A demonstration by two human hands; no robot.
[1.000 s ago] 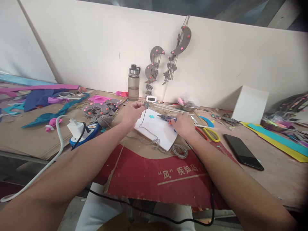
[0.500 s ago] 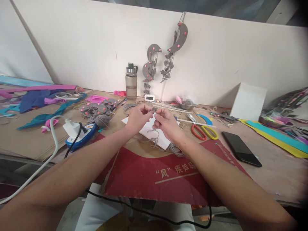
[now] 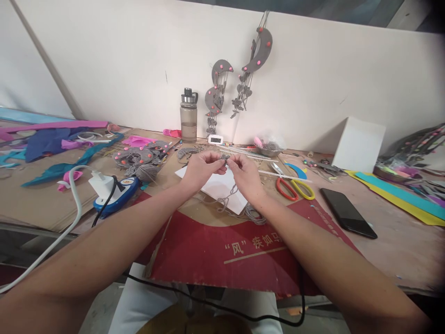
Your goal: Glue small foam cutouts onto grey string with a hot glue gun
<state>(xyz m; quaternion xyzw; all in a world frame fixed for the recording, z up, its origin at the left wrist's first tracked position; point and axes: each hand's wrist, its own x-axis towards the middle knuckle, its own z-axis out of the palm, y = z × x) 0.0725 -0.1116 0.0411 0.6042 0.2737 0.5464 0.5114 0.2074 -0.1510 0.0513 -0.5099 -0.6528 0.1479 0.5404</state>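
Between the fingertips of both hands is a small grey piece, partly hidden; it resembles the little grey shapes strung on the hanging ornaments. My left hand pinches it from the left, and my right hand from the right. Grey yarn trails down from the right hand across a white sheet and ends in a loose coil by the right wrist. Under the sheet lies a red and brown cardboard. Scissors with red and yellow handles rest to the right of my hands.
Grey crescent ornaments hang on the white wall behind a water bottle and small digital clock. At left are a blue power strip, grey felt pieces and coloured scraps. A phone lies right; a bowl stands behind.
The fingers of my right hand have shifted slightly around the small grey piece, and the yarn below hangs differently. The camera view has moved a little.
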